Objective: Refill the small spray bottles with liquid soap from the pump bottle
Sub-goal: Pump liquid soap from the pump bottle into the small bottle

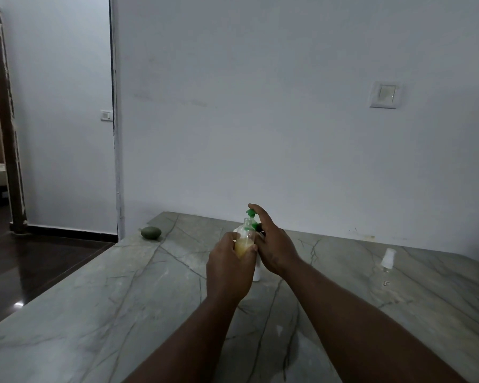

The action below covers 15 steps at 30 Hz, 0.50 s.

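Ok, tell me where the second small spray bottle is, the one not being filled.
In the head view the capped spray bottle stands on the marble table, far right, well apart from the right hand on the pump bottle.

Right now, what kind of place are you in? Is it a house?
Probably a room in a home: a grey veined stone countertop against a plain white wall with a white square wall switch, and a brown wooden door frame leading to another room.
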Tool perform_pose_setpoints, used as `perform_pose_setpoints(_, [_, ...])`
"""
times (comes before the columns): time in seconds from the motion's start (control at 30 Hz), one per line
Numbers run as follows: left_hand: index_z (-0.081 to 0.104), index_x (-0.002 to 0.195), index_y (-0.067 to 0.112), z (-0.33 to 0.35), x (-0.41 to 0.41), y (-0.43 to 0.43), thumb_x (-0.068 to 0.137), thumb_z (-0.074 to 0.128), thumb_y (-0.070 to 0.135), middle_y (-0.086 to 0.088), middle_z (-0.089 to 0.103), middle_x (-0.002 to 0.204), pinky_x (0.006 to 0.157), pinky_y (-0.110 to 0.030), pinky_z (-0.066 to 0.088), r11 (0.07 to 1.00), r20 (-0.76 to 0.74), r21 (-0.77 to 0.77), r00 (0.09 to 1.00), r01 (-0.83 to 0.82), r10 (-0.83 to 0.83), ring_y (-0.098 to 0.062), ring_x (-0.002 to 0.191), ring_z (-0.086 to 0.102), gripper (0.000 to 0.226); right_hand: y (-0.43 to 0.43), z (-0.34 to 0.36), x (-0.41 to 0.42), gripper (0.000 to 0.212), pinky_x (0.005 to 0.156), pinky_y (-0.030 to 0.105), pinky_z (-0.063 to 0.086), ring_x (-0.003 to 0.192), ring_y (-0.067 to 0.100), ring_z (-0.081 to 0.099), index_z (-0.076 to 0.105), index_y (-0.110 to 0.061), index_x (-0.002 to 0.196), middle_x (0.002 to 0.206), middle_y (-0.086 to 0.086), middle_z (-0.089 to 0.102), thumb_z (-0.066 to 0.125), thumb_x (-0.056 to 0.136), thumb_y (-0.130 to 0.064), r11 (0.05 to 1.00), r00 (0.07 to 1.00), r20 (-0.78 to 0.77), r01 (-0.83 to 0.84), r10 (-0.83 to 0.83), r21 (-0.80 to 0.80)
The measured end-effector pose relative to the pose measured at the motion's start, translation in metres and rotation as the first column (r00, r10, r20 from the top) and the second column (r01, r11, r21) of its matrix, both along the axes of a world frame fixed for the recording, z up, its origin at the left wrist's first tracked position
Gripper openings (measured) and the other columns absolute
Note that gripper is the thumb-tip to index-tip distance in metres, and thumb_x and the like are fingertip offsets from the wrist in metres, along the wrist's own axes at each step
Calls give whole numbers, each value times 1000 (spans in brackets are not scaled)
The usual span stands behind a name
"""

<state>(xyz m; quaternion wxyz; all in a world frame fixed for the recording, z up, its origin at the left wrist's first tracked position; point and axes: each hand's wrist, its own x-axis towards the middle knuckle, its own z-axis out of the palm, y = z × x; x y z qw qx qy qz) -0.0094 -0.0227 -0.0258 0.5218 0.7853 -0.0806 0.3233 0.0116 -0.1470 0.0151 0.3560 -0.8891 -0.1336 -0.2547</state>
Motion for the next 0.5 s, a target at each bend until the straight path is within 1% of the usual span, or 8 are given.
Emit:
perform_pose_setpoints(0.07, [64,114,25,0,-1,0,93,72,39,10,67,94,71,-32,58,1000,1,3,1000,-1,1,-6,81,64,27,0,0,1,58,89,37,53,104,16,65,33,-51,147,124,-7,65,53,102,-20,1000,1000,6,-7,6,15])
perform_pose_setpoints(0.13, [64,114,24,0,-1,1,92,72,40,10,67,94,72,-36,59,1000,-3,-1,1000,3,-3,-8,82,64,28,1,-1,2,55,86,37,54,100,17,65,37,-51,143,120,-6,67,54,101,-20,1000,1000,9,-8,8,24])
perform_pose_setpoints(0.23, [64,113,24,0,-1,1,92,72,39,9,67,94,74,-38,59,1000,-7,-4,1000,11,-11,-10,83,65,27,1,-1,4,51,91,40,55,106,17,66,41,-49,141,122,-4,67,54,102,-19,999,1000,6,2,-2,34])
perform_pose_setpoints(0.33, [64,112,25,0,-1,1,92,72,40,10,66,92,72,-35,58,1000,-6,-4,1000,7,-7,-7,82,64,26,2,-1,4,48,94,41,54,112,17,65,42,-48,141,126,-4,67,55,103,-21,999,1000,-1,3,-3,39])
perform_pose_setpoints(0.4, [64,112,25,-1,-1,1,92,73,39,11,66,92,71,-33,58,1000,-2,-6,1000,4,-4,-7,81,63,25,1,-2,4,50,95,38,53,115,18,64,40,-48,144,130,-3,66,54,104,-22,1000,1000,1,6,-6,29])
perform_pose_setpoints(0.5, [64,113,25,-1,-1,0,92,73,39,11,65,92,71,-32,58,1000,5,-9,1000,7,-7,-7,81,63,26,0,-4,2,62,97,38,52,117,18,62,27,-50,154,138,-2,62,52,105,-21,1000,1000,6,13,-13,-3])
